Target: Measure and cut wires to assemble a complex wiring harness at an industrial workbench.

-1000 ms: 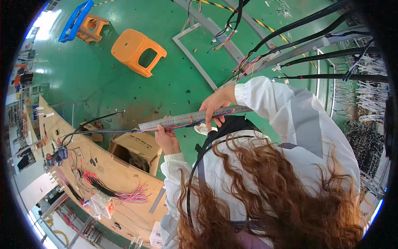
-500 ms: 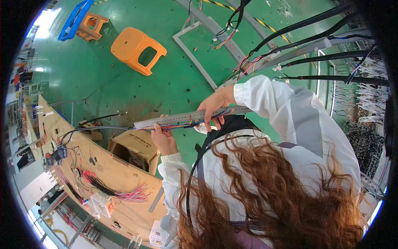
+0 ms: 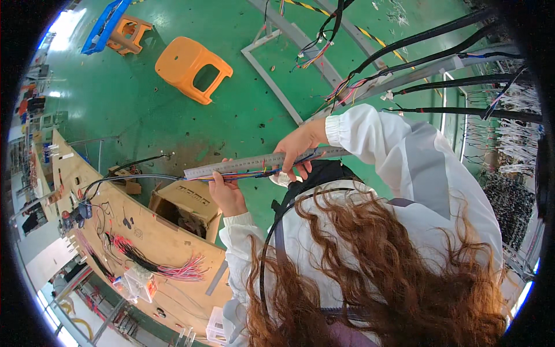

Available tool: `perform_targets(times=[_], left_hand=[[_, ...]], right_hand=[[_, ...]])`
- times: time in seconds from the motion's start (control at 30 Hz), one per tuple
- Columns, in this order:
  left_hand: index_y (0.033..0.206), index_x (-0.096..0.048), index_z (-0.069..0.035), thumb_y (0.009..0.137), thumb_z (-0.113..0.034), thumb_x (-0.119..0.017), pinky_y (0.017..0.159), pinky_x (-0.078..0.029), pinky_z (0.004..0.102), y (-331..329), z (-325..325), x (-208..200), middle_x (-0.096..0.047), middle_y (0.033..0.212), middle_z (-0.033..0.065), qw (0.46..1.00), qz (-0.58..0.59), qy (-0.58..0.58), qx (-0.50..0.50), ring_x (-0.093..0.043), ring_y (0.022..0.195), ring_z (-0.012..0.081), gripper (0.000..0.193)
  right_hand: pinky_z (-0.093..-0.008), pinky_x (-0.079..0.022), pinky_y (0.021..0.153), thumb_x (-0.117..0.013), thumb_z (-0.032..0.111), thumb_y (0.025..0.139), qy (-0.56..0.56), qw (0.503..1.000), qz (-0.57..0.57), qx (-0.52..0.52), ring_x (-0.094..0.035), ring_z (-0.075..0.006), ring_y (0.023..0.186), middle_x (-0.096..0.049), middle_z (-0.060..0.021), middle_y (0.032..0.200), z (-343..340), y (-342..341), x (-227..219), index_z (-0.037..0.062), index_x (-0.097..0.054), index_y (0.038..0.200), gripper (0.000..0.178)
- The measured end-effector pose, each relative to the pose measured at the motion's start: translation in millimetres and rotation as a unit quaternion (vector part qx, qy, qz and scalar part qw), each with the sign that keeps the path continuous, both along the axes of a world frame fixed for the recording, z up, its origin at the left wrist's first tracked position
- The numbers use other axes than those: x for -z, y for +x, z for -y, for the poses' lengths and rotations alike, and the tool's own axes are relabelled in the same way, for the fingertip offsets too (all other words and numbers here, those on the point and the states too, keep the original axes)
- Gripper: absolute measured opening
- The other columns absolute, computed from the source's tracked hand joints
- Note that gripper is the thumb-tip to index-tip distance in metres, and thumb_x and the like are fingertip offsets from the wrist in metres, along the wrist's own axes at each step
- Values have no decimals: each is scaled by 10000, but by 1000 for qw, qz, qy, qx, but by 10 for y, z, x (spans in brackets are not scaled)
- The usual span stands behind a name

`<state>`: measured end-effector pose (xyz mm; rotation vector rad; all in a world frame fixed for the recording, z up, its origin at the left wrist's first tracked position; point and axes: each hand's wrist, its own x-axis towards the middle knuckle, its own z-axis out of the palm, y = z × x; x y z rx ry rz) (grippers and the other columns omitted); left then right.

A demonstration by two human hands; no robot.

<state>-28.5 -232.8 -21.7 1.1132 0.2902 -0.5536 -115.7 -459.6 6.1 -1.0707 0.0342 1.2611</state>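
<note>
A long steel ruler (image 3: 231, 166) lies slantwise in front of my body, with a bundle of thin coloured wires (image 3: 251, 174) running along its near edge. My left hand (image 3: 226, 195) is closed round the wires and the ruler near the ruler's left end, thumb on top. Further right, my right hand (image 3: 298, 149) pinches the wires against the ruler, its fingers curled over both. Left of my left hand, the wires pass into a grey-black cable (image 3: 136, 177) leading to the workbench. My right hand hides part of the ruler.
The wooden workbench (image 3: 167, 243) at left bears red and black wire bundles (image 3: 156, 265) and a clear plastic box (image 3: 140, 284). A cardboard box (image 3: 188, 205) stands beside it. Ahead are an orange stool (image 3: 193, 68) and a grey metal frame (image 3: 272, 87); black cables (image 3: 428, 40) hang at right.
The ruler's left end and my left hand have shifted very slightly to the left. My right hand keeps almost the same place and grip.
</note>
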Motion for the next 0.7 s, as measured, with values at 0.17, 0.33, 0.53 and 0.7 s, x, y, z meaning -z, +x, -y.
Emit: perform_targets(times=[0.17,0.33,0.53,0.7], left_hand=[[1182,-304,9,923,-124,-309,796,-496,417,8,2,-8,-485,1107,246,1000,-2,5,0,-526,993,339,291],[1178,-307,9,924,-127,-297,787,-501,415,44,7,-28,-485,1110,235,1000,-22,-8,14,-525,993,337,288],[1180,-302,10,928,-136,-271,793,-496,420,27,90,-135,-475,1129,222,1000,-22,13,-1,-513,1013,332,293],[1181,-306,8,929,-135,-259,820,-480,427,17,105,-164,-470,1135,218,1000,-24,-4,-5,-500,1032,325,293]], right_hand=[[-285,-502,517,-539,145,807,-3,1000,15,25,-629,-187,653,-622,-117,901,10,-17,-67,53,-301,1187,458],[-279,-508,507,-559,149,789,-4,999,13,44,-628,-193,622,-620,-126,918,14,-17,-63,47,-224,1255,583],[-290,-512,505,-536,161,807,4,999,9,50,-624,-194,611,-621,-112,914,56,-8,-10,33,-304,1201,475],[-282,-507,556,-501,204,846,14,998,7,58,-624,-174,675,-616,-101,908,112,-9,10,55,-423,1001,228]])
